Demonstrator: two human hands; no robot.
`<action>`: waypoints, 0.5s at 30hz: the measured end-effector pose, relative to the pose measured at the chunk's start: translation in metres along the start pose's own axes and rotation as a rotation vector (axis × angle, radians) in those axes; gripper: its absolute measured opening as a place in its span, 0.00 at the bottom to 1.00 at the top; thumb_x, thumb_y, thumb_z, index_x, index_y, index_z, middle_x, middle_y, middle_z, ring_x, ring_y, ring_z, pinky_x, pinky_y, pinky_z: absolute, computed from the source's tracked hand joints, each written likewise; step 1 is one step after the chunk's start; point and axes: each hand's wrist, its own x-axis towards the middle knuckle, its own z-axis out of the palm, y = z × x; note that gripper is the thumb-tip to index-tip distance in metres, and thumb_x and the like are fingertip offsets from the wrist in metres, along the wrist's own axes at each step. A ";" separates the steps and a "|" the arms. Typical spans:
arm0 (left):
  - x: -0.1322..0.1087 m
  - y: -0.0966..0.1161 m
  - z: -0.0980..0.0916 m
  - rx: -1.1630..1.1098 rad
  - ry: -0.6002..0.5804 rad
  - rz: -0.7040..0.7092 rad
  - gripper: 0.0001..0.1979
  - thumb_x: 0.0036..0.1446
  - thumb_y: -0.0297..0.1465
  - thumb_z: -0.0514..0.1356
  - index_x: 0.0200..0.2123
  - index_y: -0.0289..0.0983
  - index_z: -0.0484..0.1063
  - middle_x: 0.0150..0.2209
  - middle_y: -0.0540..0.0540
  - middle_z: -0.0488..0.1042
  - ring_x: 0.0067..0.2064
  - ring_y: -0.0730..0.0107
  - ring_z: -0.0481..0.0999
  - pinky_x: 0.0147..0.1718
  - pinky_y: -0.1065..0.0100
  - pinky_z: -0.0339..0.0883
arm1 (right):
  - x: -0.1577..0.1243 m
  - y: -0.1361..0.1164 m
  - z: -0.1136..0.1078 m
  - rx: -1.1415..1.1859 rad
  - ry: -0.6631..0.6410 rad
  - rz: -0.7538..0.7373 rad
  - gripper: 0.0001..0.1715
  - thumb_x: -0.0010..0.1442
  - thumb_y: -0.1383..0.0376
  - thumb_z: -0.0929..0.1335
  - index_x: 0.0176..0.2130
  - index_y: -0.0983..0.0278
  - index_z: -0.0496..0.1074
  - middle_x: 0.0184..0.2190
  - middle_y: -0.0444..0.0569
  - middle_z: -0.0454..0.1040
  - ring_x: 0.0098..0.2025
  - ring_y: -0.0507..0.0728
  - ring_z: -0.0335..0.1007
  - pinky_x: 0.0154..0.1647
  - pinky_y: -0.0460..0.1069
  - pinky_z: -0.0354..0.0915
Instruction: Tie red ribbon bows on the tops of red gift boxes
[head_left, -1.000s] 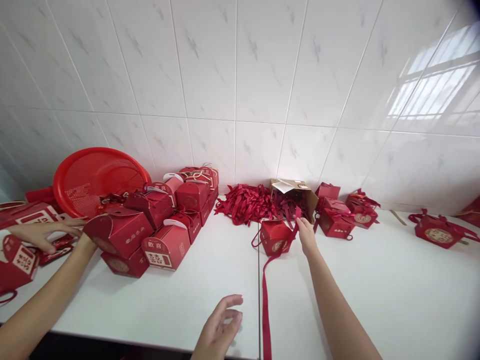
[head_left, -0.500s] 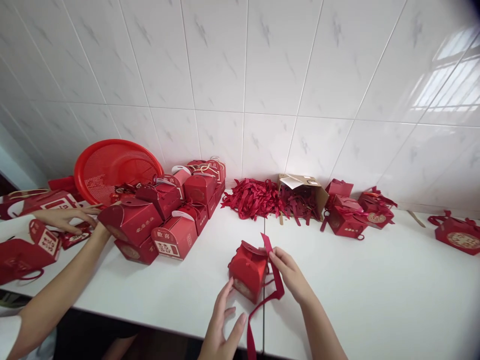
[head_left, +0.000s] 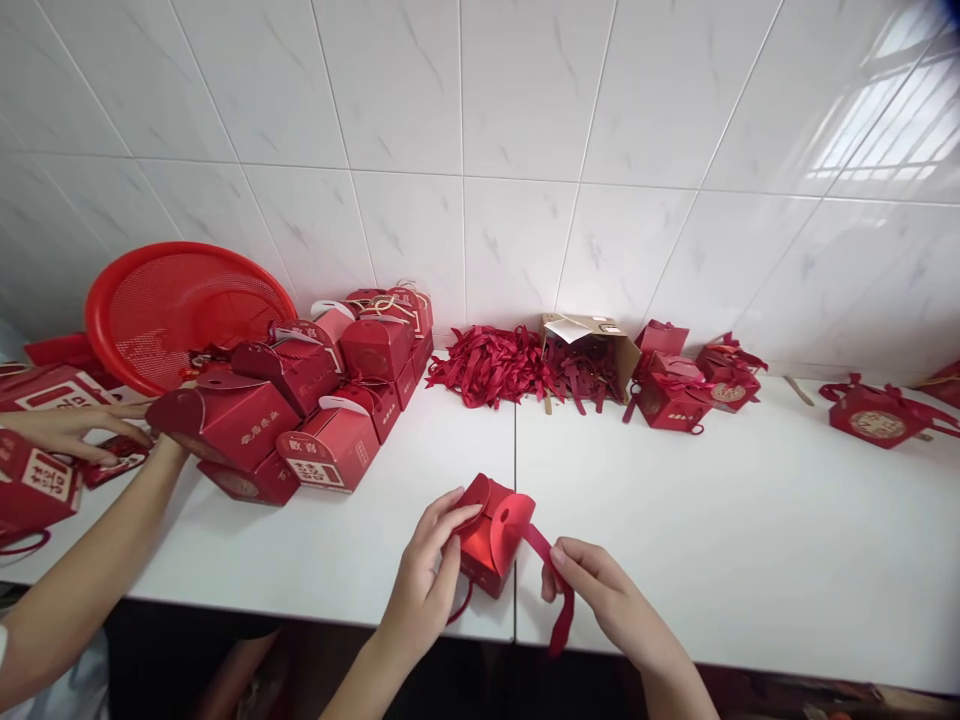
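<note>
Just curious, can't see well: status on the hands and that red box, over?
Left hand gripping small red box at table edge. Right hand pinching red ribbon. Another person's hand far left, well apart.

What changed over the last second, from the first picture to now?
The right hand drew the small red gift box from beside the ribbon pile back to the near edge of the table. The left hand, free before, now grips it; the right pinches its ribbon. The stacked boxes, red basket and co-worker's hand stayed.
</note>
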 end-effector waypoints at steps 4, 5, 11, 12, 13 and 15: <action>0.015 0.003 -0.006 0.071 -0.062 0.052 0.20 0.61 0.25 0.46 0.47 0.45 0.74 0.56 0.46 0.67 0.57 0.62 0.67 0.55 0.57 0.65 | 0.002 -0.001 0.002 -0.007 0.042 -0.002 0.24 0.62 0.49 0.60 0.25 0.63 0.66 0.25 0.45 0.68 0.30 0.54 0.62 0.36 0.49 0.58; 0.017 0.004 -0.006 0.089 -0.073 0.057 0.21 0.60 0.24 0.46 0.47 0.45 0.74 0.56 0.46 0.67 0.57 0.62 0.67 0.55 0.57 0.65 | 0.003 -0.002 0.003 -0.009 0.042 -0.003 0.24 0.62 0.49 0.60 0.25 0.63 0.66 0.25 0.46 0.68 0.30 0.54 0.62 0.36 0.49 0.59; 0.022 0.017 0.000 0.229 -0.081 0.118 0.18 0.59 0.26 0.50 0.48 0.46 0.73 0.58 0.46 0.64 0.59 0.58 0.64 0.57 0.53 0.62 | 0.011 0.000 0.009 -0.023 0.030 -0.008 0.26 0.61 0.48 0.60 0.23 0.64 0.64 0.22 0.45 0.65 0.26 0.52 0.58 0.31 0.48 0.58; 0.023 0.020 0.001 0.249 -0.077 0.121 0.17 0.59 0.27 0.51 0.48 0.46 0.73 0.58 0.46 0.64 0.59 0.58 0.64 0.57 0.53 0.62 | 0.013 0.000 0.011 -0.033 0.042 -0.001 0.26 0.61 0.48 0.60 0.22 0.64 0.63 0.21 0.43 0.63 0.25 0.51 0.56 0.29 0.47 0.56; 0.023 0.021 0.002 0.265 -0.072 0.122 0.17 0.60 0.28 0.51 0.48 0.46 0.73 0.58 0.45 0.65 0.59 0.58 0.64 0.57 0.53 0.62 | 0.014 0.001 0.012 -0.043 0.056 0.007 0.26 0.61 0.48 0.60 0.21 0.63 0.61 0.19 0.42 0.60 0.24 0.50 0.53 0.27 0.47 0.54; 0.024 0.023 0.003 0.285 -0.064 0.124 0.16 0.60 0.28 0.51 0.48 0.45 0.72 0.58 0.45 0.65 0.59 0.58 0.64 0.56 0.53 0.63 | 0.017 0.002 0.014 -0.060 0.083 0.016 0.27 0.60 0.47 0.60 0.20 0.62 0.57 0.18 0.40 0.54 0.22 0.50 0.48 0.24 0.46 0.50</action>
